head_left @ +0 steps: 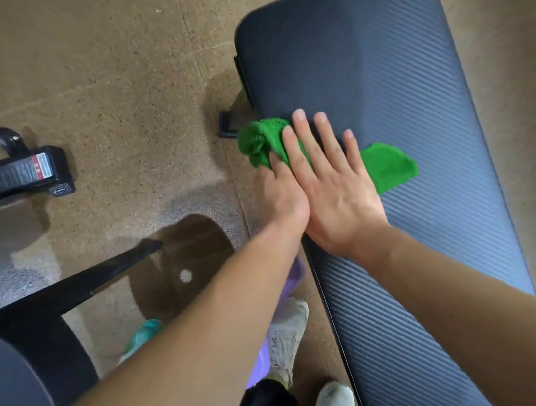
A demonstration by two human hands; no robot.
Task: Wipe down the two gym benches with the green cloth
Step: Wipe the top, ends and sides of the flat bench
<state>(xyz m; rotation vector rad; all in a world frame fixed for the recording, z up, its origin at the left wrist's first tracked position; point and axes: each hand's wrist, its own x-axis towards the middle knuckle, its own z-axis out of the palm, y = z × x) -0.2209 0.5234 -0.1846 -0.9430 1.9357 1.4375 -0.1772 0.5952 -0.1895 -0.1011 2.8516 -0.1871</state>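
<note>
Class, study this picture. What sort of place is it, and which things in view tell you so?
Probably a gym: a long padded bench, a black metal equipment frame carrying a warning label, and speckled rubber flooring.

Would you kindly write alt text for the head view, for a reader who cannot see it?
The right hand presses a green cloth flat on a dark padded gym bench, overlapping the left hand at its edge. A second bench shows lower left.
</note>
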